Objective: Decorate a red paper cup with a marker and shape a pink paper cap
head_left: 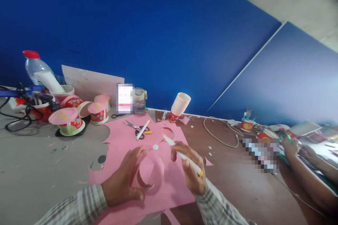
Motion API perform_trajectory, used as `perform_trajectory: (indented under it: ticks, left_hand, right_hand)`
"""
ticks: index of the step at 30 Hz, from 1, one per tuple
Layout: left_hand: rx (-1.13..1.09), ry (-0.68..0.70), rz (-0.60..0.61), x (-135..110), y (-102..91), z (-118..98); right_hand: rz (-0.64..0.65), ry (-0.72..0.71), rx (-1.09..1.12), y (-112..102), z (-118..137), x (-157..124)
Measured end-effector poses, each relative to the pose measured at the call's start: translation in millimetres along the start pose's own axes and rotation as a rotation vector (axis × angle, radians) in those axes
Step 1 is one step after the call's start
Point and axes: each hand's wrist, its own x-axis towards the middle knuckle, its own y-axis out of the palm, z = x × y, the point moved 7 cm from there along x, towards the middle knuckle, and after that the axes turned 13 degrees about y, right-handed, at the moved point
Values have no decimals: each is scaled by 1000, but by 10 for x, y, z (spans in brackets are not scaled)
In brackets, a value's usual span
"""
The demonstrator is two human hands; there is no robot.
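A round pink paper piece point(154, 170) with a slit-like fold lies in front of me, over what looks like a pale cup rim that it partly hides. My left hand point(125, 179) curves round its left side, thumb low and fingers above. Held in my right hand point(191, 167) is a white marker point(170, 140) with a yellow end, its tip angled up and left over the pink sheet point(174, 190). A small white disc point(155, 147) rests beyond the round piece. Scissors point(133, 125) and another marker point(142, 129) lie farther off on the sheet.
Decorated paper cups point(98, 114) with pink tops stand at the left, near a bottle point(39, 66). A stack of white cups point(181, 103) leans by the blue partition point(158, 42). A white cable point(216, 137) crosses the table. Another person's hands point(292, 146) work at the right.
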Motion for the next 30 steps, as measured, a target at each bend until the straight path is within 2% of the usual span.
perform_trajectory:
  ticks: [3,7,9,13,15,19,22,25,30]
  left_hand:
    - [140,39,18,9,57,-26]
    - [218,38,25,40,62,-41]
    - [243,39,34,41,76,-38]
    - [284,34,31,33,102,-24]
    - [300,41,30,35,114,-30]
    - [321,48,17,36,126,-37]
    - [330,81,4,29,135,-46]
    - [334,113,-10,33,139,-65]
    - [293,107,-5,97,132,-140]
  right_hand:
    - [16,-4,51,80,-184,-354]
    - [-132,40,52,89,-371,-599]
    - [-131,4,22,115,-361,-619]
    - [-47,-131,-120,243,-269,-605]
    - [-64,-162,-195,288,-275,-620]
    - [-120,-120,-206,281,-342,-623]
    - [-155,-42,-113,172,-301,-476]
    - [-20,25,19,193,-189,-183]
    - [291,67,135,524,-106,154]
